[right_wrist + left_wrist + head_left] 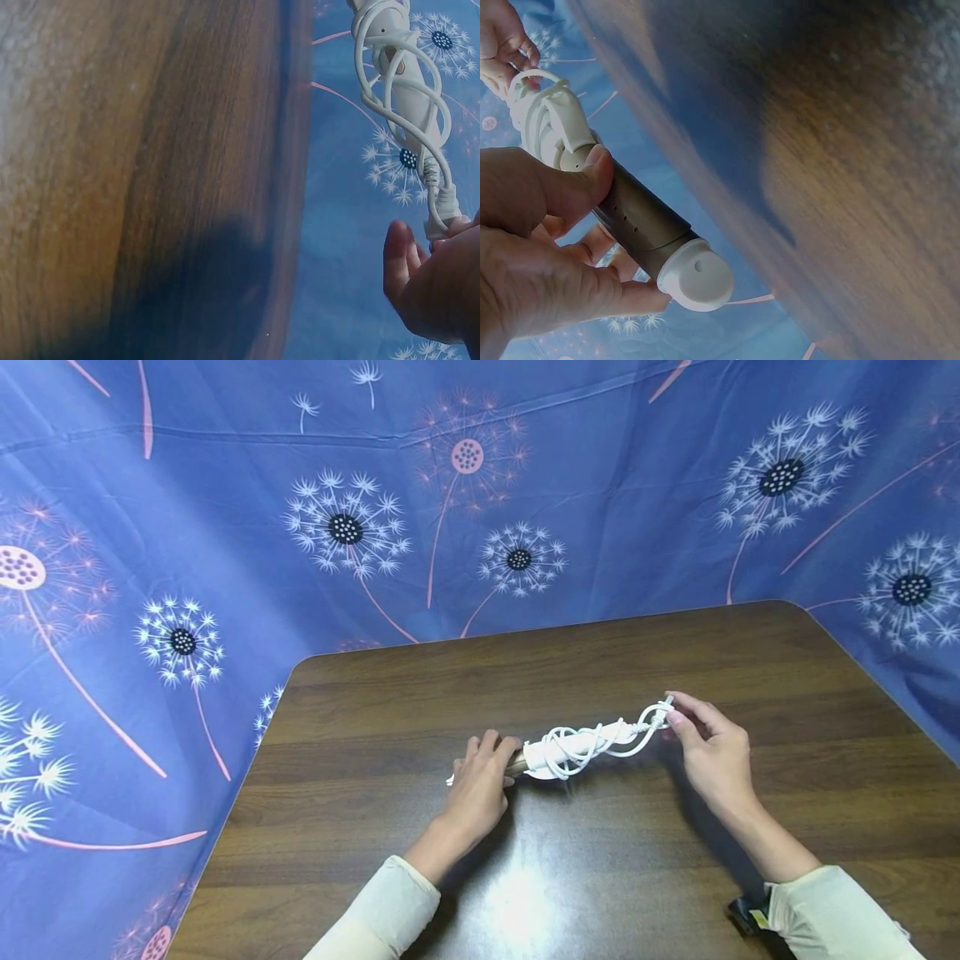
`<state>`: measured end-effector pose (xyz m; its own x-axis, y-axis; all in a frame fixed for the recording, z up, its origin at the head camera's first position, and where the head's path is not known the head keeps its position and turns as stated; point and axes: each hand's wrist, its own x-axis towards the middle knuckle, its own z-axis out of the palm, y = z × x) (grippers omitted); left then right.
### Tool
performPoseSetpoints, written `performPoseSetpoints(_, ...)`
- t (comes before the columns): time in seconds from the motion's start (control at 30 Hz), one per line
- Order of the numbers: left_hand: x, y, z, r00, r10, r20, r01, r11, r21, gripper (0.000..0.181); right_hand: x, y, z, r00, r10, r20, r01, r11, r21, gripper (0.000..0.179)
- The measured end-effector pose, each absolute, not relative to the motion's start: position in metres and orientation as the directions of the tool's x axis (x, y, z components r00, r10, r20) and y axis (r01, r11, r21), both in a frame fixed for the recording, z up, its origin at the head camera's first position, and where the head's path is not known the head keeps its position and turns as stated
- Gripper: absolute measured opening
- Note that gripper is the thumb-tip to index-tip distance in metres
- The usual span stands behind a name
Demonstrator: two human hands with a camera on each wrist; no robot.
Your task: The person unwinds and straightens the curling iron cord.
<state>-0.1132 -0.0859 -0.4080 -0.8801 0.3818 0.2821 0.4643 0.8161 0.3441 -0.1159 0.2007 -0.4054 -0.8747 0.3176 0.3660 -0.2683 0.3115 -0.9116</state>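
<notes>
A curling iron (pixel 577 748) with a white handle, brown barrel (pixel 641 214) and white end cap (pixel 697 276) is held level over the table. Its white cord (pixel 431 97) winds in loose loops round the handle. My left hand (pixel 480 781) grips the barrel, thumb on one side and fingers beneath, as the left wrist view shows. At the other end my right hand (pixel 716 756) pinches the cord's white plug (pixel 442 221) between thumb and fingers. The plug's prongs are partly hidden by that hand.
The brown wooden table (pixel 360 860) lies beneath both hands, its far edge meeting a blue dandelion-print cloth (pixel 600 468). A small black device (pixel 745 914) sits at the right cuff. Light glares off the table's front middle.
</notes>
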Motion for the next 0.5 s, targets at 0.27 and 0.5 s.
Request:
performPoseSetpoints(0.27, -0.1135, -0.084, -0.4084, -0.892, 0.361, 0.273, 0.443, 0.821, 0.361, 0.062, -0.1175, 0.1965, -0.404, -0.896, 0.32, 0.308, -0.264, 0.175, -0.949, 0.03)
performPoseSetpoints(0.5, -0.1141, -0.0831, -0.4075, -0.896, 0.347, 0.276, 0.433, 0.822, 0.37, 0.063, -0.1207, 0.1916, -0.4031, -0.905, 0.313, 0.288, -0.287, 0.05, -0.957, 0.029)
